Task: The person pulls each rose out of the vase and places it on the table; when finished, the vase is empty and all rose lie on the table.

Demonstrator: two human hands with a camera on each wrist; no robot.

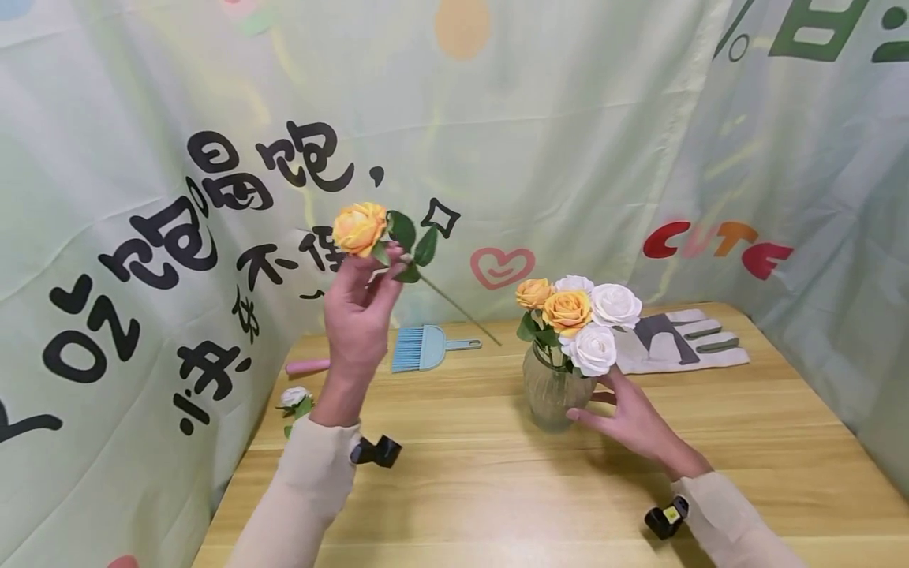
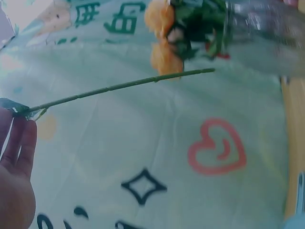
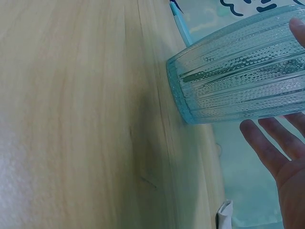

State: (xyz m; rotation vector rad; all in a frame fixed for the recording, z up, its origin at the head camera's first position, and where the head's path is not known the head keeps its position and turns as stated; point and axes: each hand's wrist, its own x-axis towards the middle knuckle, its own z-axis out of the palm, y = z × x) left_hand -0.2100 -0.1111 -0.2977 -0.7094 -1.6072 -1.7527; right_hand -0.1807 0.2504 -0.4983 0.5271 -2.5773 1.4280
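Raised above the table, my left hand (image 1: 362, 308) pinches an artificial orange-yellow rose (image 1: 360, 229) just below its bloom. Its green stem (image 2: 109, 88) slants down toward a ribbed, clear glass vase (image 1: 557, 390), the stem's end free in the air. The vase stands upright on the table, holding orange roses (image 1: 566, 310) and white roses (image 1: 595, 349). Round the right side of the vase my right hand (image 1: 628, 414) holds loosely, thumb in front and fingers behind. In the right wrist view the fingertips (image 3: 249, 128) lie right at the glass wall.
A light blue dustpan with brush (image 1: 426, 348) lies at the back of the wooden table (image 1: 454, 489). Behind the vase rests a grey and white glove (image 1: 682, 339). At the left edge are a white rose (image 1: 294, 397) and a pink handle (image 1: 307, 368). Printed curtains hang behind.
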